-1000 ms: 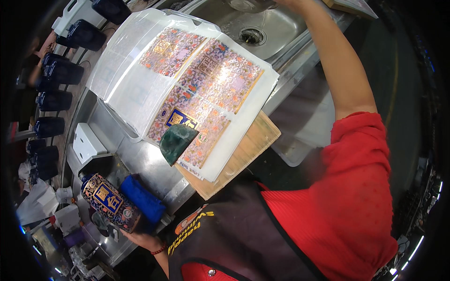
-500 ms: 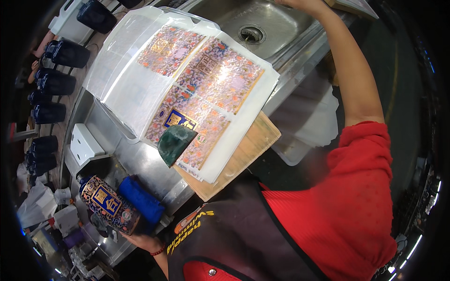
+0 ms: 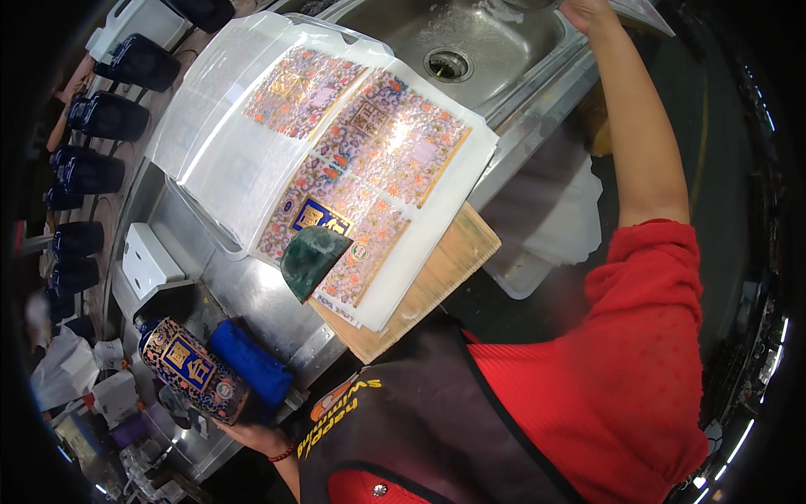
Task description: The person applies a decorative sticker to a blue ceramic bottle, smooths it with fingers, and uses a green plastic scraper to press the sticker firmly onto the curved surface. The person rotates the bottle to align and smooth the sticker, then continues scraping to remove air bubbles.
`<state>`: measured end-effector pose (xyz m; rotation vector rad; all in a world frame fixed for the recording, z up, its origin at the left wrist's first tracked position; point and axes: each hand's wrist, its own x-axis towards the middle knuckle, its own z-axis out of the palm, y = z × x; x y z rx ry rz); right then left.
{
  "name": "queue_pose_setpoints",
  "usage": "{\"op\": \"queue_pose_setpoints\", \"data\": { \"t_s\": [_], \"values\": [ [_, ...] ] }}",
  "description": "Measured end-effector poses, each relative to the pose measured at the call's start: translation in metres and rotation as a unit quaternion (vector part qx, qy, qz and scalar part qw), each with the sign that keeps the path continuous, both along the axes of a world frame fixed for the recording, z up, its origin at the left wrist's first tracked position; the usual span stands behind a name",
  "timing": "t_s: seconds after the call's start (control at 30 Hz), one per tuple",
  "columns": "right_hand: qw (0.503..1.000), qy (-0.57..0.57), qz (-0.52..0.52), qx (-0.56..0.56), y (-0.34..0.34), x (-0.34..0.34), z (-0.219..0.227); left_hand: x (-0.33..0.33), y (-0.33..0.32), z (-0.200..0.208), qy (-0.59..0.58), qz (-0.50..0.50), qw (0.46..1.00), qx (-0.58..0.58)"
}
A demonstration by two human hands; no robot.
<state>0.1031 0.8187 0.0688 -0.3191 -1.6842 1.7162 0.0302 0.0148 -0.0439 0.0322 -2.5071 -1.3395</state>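
A dark bottle with a floral wrap and a blue-and-gold label (image 3: 190, 363) lies tilted at the lower left. My left hand (image 3: 256, 434), with a red bead bracelet at its wrist, is closed round its lower end, some fingers hidden behind it. At the upper right, my right hand (image 3: 583, 13) is at the far side of the sink, partly cut off by the picture's edge. Next to its fingers shows a rounded grey thing (image 3: 531, 4). A dark green half-round scraper (image 3: 312, 262) rests on printed floral sheets (image 3: 395, 139), apart from both hands.
A steel sink (image 3: 495, 67) is at the top, beyond the sheets. Beneath them sticks out a wooden board (image 3: 420, 290). A rolled blue cloth (image 3: 252, 357) is beside the bottle; a white holder (image 3: 149, 259) stands behind. Dark blue bottles (image 3: 116, 116) line the left.
My right hand has moved to the right, and the rounded grey thing has come into view beside it. The row of dark bottles has shifted. My left hand stays at the labelled bottle.
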Motion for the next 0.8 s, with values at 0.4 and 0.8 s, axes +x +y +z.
{"op": "queue_pose_setpoints", "data": {
  "t_s": [0.4, 0.8],
  "values": [
    [0.920, -0.281, 0.015, 0.272, -0.047, 0.004, -0.008, -0.006, -0.009, -0.006, -0.014, -0.030, 0.998, 0.060],
    [0.990, 0.038, 0.023, -0.131, -0.037, -0.008, -0.001, -0.001, -0.015, -0.009, 0.011, 0.026, 0.998, -0.065]
  ]
}}
